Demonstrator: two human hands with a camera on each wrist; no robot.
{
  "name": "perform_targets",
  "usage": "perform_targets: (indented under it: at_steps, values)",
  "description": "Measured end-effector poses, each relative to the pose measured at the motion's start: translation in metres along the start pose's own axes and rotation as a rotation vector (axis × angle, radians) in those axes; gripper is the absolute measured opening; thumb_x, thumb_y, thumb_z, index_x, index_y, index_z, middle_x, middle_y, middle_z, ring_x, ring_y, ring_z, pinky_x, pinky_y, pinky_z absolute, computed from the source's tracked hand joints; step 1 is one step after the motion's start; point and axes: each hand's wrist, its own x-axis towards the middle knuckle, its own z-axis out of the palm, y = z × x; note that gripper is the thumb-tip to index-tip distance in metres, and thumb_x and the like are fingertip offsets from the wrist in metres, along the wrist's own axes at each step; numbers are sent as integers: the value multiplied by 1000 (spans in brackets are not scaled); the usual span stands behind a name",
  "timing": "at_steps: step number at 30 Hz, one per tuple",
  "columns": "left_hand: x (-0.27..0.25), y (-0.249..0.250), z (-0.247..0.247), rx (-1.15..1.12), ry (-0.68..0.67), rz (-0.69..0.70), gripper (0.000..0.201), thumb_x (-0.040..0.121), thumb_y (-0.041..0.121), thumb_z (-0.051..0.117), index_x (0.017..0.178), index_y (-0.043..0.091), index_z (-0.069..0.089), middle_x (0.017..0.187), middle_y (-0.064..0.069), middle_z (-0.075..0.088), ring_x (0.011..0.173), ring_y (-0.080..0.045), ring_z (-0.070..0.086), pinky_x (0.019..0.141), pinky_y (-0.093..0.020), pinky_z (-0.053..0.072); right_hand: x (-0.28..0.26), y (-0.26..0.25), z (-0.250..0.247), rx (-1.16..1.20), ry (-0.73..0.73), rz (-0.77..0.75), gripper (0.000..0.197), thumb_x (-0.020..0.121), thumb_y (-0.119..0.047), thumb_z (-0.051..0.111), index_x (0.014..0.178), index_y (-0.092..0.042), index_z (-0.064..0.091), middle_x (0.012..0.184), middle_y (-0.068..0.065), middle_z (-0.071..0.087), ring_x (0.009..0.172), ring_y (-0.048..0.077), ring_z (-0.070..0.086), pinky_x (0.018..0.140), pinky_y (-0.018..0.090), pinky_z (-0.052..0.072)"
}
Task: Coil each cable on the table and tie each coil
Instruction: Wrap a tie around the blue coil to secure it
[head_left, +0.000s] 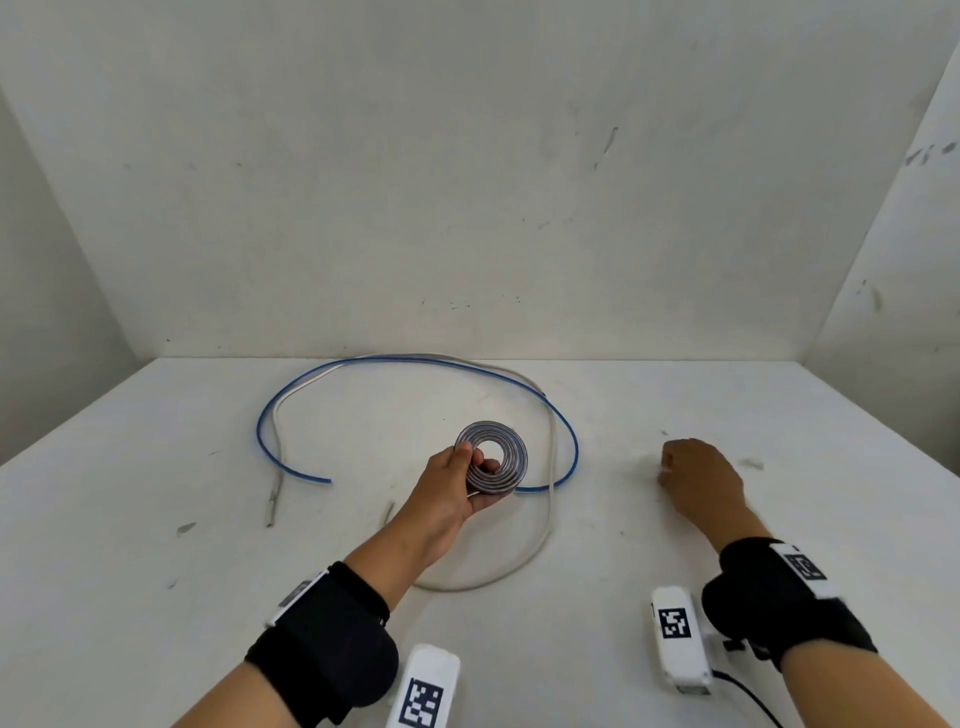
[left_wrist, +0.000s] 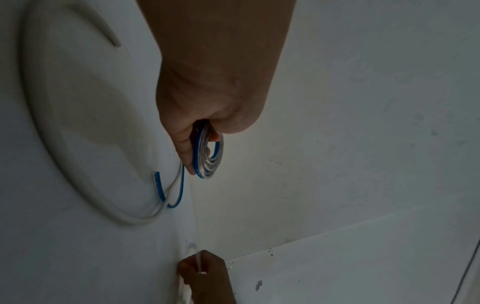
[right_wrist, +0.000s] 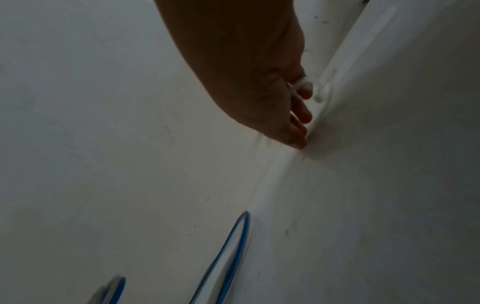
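My left hand (head_left: 475, 462) grips a flat spiral coil (head_left: 514, 457) of blue-and-clear cable, raised just above the table. The left wrist view shows that coil (left_wrist: 210, 158) edge-on between thumb and fingers. The uncoiled blue cable (head_left: 260, 431) runs from the coil in a wide loop across the table (head_left: 779, 415). A white cable (head_left: 548, 519) lies in a similar loop, crossing the blue one. To the right, my right hand (head_left: 670, 467) is down on the table with curled fingers. In the left wrist view it pinches a thin white tie (left_wrist: 198, 263).
White walls close the table at the back and on both sides. Both stripped ends of the white cable (head_left: 272, 501) lie left of my left forearm. White camera units (head_left: 675, 634) hang at my wrists, with a black lead (head_left: 753, 701) trailing from the right one.
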Motion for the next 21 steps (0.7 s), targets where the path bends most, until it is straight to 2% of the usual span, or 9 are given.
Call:
perform_targets:
  at_steps: [2, 5, 8, 10, 12, 14, 16, 18, 21]
  values:
    - [2, 0, 0, 15, -3, -7, 36, 103, 17, 29, 74, 5, 47, 77, -11, 56, 75, -22, 59, 76, -35, 58, 0, -6, -2, 6, 6, -49, 16, 97, -20, 46, 83, -18, 54, 107, 9, 64, 109, 29, 58, 84, 33, 40]
    - [5, 0, 1, 53, 2, -4, 35, 104, 17, 29, 76, 5, 47, 80, -12, 56, 78, -23, 59, 72, -31, 60, -8, -23, -13, 27, 54, -117, 34, 104, -32, 29, 84, -19, 53, 103, 5, 69, 105, 28, 60, 86, 36, 35]
    - [7, 1, 1, 106, 28, 4, 34, 104, 18, 29, 78, 5, 47, 83, -12, 58, 81, -24, 60, 67, -26, 60, -23, -50, -26, 183, 59, -178, 43, 101, -47, 28, 86, -15, 53, 87, 5, 66, 91, 32, 59, 74, 35, 40]
    - [8, 2, 2, 143, 38, 14, 34, 104, 18, 29, 79, 5, 48, 84, -13, 59, 81, -24, 60, 67, -26, 60, -34, -73, -32, 278, -24, -241, 40, 97, -55, 34, 82, -18, 43, 69, -5, 53, 75, 25, 52, 66, 33, 35]
    - [8, 2, 3, 174, 42, 31, 34, 104, 19, 28, 79, 5, 48, 84, -12, 58, 80, -22, 60, 69, -28, 59, -42, -93, -34, 384, -119, -312, 33, 98, -48, 39, 87, -17, 39, 65, -9, 46, 65, 19, 44, 64, 32, 33]
    - [8, 4, 3, 189, 52, 44, 34, 104, 18, 28, 79, 6, 48, 83, -12, 58, 79, -21, 59, 73, -30, 58, -43, -103, -33, 477, -159, -363, 23, 102, -29, 35, 90, -11, 41, 70, 3, 52, 62, 19, 42, 65, 36, 35]
    - [8, 5, 2, 186, 73, 51, 35, 104, 18, 28, 78, 6, 48, 82, -11, 57, 78, -20, 58, 73, -31, 57, -41, -108, -32, 543, -116, -370, 20, 101, -14, 32, 88, -10, 47, 81, 11, 59, 65, 20, 44, 64, 35, 38]
    - [8, 6, 0, 187, 98, 65, 35, 104, 18, 28, 77, 7, 48, 83, -11, 57, 78, -21, 58, 73, -31, 56, -41, -111, -34, 646, -106, -351, 23, 98, -8, 35, 83, -12, 52, 77, 5, 58, 61, 18, 43, 58, 28, 37]
    - [10, 7, -4, 202, 144, 102, 35, 103, 18, 29, 77, 7, 49, 88, -13, 57, 84, -23, 58, 74, -31, 55, -47, -117, -37, 756, -282, -338, 27, 96, -9, 40, 78, -12, 59, 63, -4, 52, 50, 8, 44, 45, 14, 33]
